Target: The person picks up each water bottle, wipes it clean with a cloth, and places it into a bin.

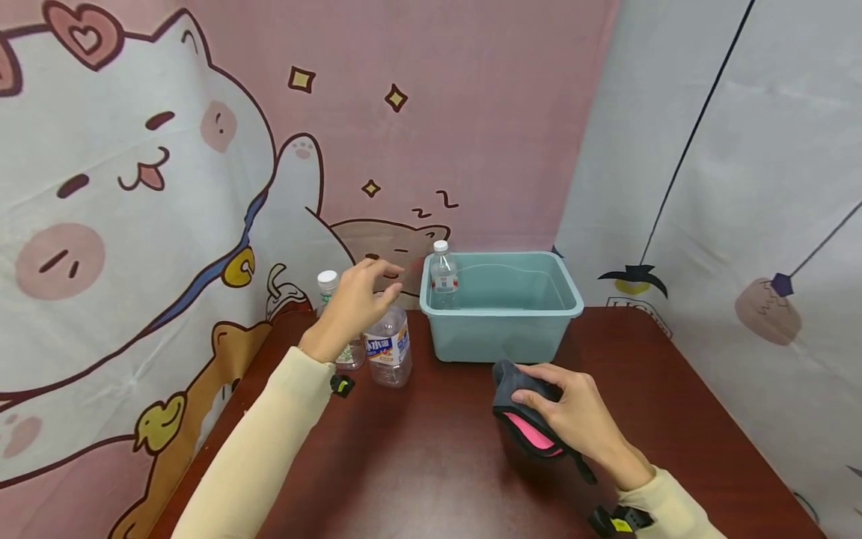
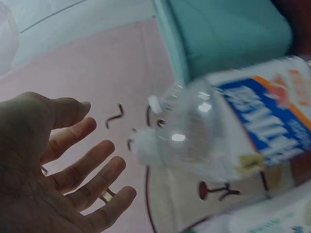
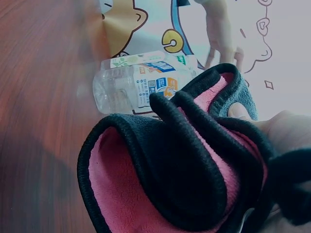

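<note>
My right hand [image 1: 572, 410] grips a folded cloth [image 1: 518, 393], dark grey outside and pink inside with black edging, over the table in front of the bin. In the right wrist view the cloth [image 3: 160, 170] shows several folds, and the thumb presses on it. Above the bottles at left, my left hand [image 1: 360, 303] has its fingers spread loosely and holds nothing. Just below that hand stands a clear plastic bottle [image 1: 390, 359] with a blue, white and orange label. Behind the wrist is another clear bottle [image 1: 328, 281] with a white cap, partly hidden.
A light blue-green plastic bin [image 1: 501, 337] stands at the back of the dark red-brown table [image 1: 431, 464]. Inside its left end a clear bottle [image 1: 444, 273] with a white cap stands upright. A cartoon-printed curtain [image 1: 498, 112] hangs behind.
</note>
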Demonstrator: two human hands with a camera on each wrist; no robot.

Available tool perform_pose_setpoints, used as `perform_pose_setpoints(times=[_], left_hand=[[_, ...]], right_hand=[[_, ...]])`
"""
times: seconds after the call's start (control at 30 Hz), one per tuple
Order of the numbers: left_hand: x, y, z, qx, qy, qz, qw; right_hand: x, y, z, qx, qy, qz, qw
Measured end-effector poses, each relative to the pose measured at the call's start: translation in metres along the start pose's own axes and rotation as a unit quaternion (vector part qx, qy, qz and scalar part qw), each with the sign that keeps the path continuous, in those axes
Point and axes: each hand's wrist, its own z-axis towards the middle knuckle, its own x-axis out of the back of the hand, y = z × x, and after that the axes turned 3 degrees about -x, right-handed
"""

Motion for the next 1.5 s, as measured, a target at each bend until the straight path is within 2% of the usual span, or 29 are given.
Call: perform_pose_setpoints(times=[0.13,0.37,0.5,0.7,0.9,1.1,1.5], left_hand=[[-0.004,-0.016,-0.013,0.011,0.000,-0.002,0.9999],[-0.012,-0.037,-0.027,0.032,-0.018,-0.029,0.9989],[-0.019,-0.045,-0.032,0.032,-0.019,-0.036,0.9986],[-0.024,-0.047,-0.038,0.024,0.002,-0.044,0.9988],[-0.024,-0.039,-0.041,0.017,0.011,-0.039,0.9990],[-0.027,-0.021,-0.045,-0.002,-0.004,-0.057,0.9984],[-0.049,0.022,-0.051,-0.079,-0.008,-0.074,0.9941]], right_hand=[[0.000,0.002,0.000,0.003,0.000,-0.005,1.0000],[0.001,0.001,0.000,-0.004,-0.001,-0.008,1.0000],[0.001,0.000,-0.001,0.002,0.001,-0.005,1.0000],[0.001,0.002,-0.002,0.002,0.002,-0.011,0.9999],[0.001,0.003,0.000,-0.001,-0.002,-0.015,0.9999],[0.000,0.002,0.002,-0.008,-0.006,-0.014,0.9998],[-0.007,-0.002,0.014,0.023,0.006,-0.001,0.9997]])
